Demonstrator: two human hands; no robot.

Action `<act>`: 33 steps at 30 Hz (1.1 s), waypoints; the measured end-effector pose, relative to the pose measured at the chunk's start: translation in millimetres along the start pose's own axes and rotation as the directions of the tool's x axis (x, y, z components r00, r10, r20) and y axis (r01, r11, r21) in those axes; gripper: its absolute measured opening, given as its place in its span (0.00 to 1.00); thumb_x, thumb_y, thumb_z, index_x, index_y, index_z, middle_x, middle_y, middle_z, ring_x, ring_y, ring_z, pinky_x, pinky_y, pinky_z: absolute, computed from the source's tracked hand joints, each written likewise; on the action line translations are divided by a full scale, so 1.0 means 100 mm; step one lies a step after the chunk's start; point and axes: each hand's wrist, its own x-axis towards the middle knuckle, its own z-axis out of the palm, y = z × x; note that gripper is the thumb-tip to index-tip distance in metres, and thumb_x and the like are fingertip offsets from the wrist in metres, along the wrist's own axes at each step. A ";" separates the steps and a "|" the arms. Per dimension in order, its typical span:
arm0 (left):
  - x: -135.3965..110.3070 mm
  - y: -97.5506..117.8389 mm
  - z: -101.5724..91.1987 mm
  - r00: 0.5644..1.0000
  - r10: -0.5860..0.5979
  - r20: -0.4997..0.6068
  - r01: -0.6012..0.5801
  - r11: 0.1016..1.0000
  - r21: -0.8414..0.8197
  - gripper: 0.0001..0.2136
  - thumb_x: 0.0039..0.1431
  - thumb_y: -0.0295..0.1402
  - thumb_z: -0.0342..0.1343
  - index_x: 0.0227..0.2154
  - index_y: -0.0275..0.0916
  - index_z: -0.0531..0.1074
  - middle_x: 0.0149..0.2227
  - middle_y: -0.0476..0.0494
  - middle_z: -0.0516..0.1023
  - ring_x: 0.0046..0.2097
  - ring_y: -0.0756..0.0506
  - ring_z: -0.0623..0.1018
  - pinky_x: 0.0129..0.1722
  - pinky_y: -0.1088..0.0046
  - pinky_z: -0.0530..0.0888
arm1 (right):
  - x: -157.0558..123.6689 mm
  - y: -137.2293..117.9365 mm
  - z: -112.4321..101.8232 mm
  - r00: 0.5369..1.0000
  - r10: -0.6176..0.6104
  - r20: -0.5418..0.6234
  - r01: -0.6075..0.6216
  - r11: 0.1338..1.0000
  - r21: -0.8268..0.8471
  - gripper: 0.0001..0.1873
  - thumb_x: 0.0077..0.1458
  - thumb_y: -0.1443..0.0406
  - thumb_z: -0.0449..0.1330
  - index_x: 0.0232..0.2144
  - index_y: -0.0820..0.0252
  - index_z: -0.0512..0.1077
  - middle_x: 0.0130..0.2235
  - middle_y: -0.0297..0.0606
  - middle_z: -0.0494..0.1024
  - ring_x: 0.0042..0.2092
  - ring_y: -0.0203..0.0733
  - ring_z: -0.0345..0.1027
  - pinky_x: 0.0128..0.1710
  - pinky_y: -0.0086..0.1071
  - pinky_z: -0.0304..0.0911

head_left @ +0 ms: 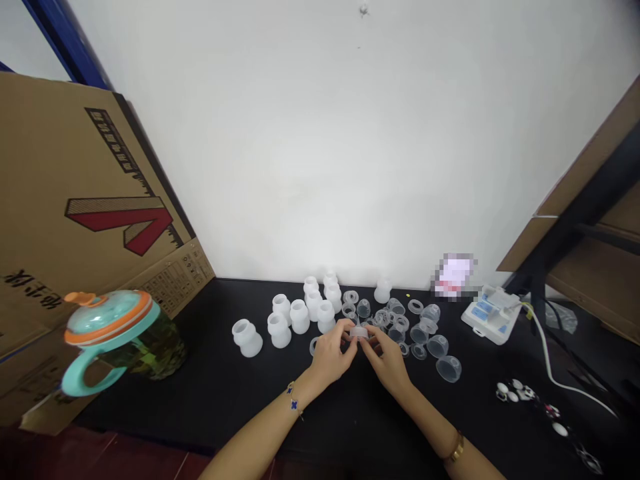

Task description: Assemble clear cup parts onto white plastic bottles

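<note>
My left hand (331, 352) and my right hand (390, 365) meet at the middle of the black table, fingertips closed on the two sides of a translucent collar ring with a pointed nipple (359, 330) on top. My fingers cover part of it. To the left and behind stand several small white bottles (299, 317) with open necks. Just beyond my right hand lie loose clear rings (415, 307) and nipples in a cluster. Clear dome-shaped caps (449, 369) rest on the right side of this cluster. One white bottle (383, 291) stands apart near the wall.
A jug (155, 347) with a teal handle and orange-rimmed lid is at left, before a large cardboard box (75, 167). On the right are a pixelated, screen-like object (454, 275), a white device (491, 315) with a cable, and a string of small trinkets (525, 393). A white wall (340, 147) rises behind.
</note>
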 end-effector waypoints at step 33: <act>-0.01 0.02 0.01 1.000 -0.010 0.020 0.010 1.000 -0.029 0.10 0.63 0.32 0.53 0.46 0.43 0.65 0.38 0.49 0.79 0.34 0.47 0.80 0.34 0.72 0.75 | -0.02 -0.02 -0.01 1.000 -0.011 0.020 0.010 0.999 0.044 0.14 0.63 0.58 0.55 0.46 0.58 0.74 0.36 0.39 0.80 0.30 0.41 0.70 0.24 0.29 0.62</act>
